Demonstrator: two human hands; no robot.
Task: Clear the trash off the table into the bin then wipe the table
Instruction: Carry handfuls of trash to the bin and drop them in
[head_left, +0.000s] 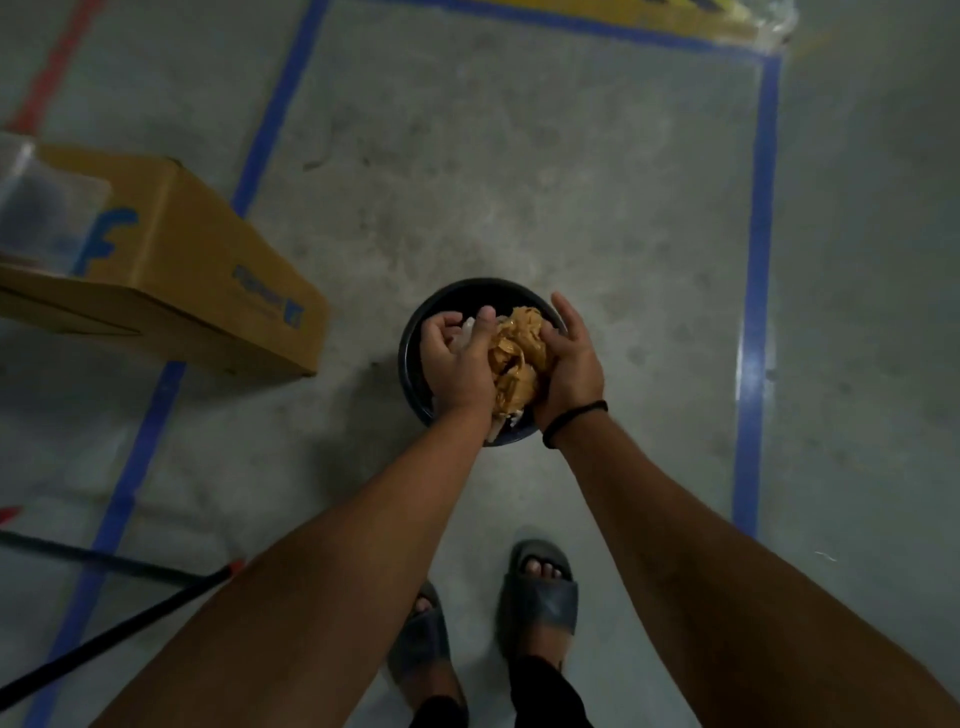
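Note:
A small round black bin (415, 332) stands on the concrete floor straight below me. Over its mouth I hold a bundle of crumpled tan tape and paper trash (514, 358) between both hands. My left hand (460, 361) cups the bundle from the left with fingers curled. My right hand (569, 364), with a black band at the wrist, presses it from the right, index finger stretched forward. Bits of white paper (470, 327) show under the left fingers and below the bundle. The table is out of view.
A brown cardboard box (197, 270) lies on the floor to the left, with a clear plastic thing (41, 208) on it. Blue tape lines (756, 291) mark the floor. Black rods (104, 587) cross the lower left. My sandalled feet (540, 592) stand just behind the bin.

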